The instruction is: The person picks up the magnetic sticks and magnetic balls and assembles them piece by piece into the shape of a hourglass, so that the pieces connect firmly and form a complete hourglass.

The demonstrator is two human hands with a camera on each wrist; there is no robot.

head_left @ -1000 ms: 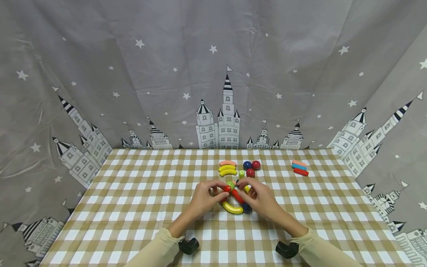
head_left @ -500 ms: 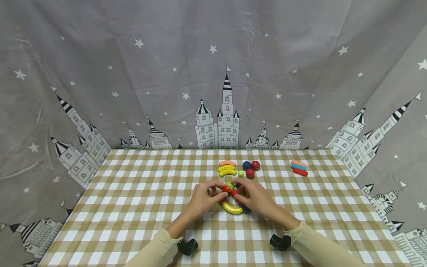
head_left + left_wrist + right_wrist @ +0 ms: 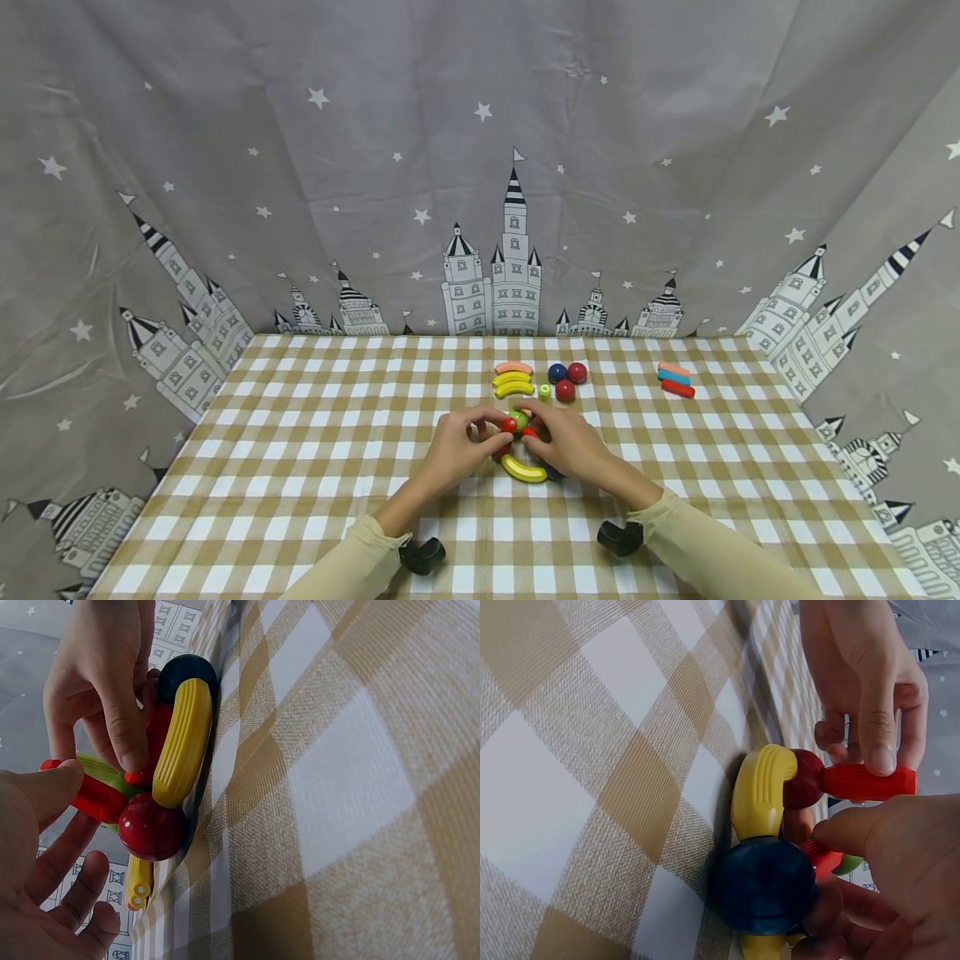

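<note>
Grey fabric curtain (image 3: 660, 75), with soft vertical folds and fine creases, spanning the rear and both sides of the setting. Small white five-pointed stars (image 3: 318, 97) are scattered over its surface; black-and-white line-drawn castles (image 3: 516, 279), with pointed striped roofs and pennants, line its lower part, those at far left and right appearing to lean outward. In front, tan-and-white checked woven tablecloth (image 3: 315, 450), its straight far edge running along the curtain; lighting soft, with a faint sheen on the folds
</note>
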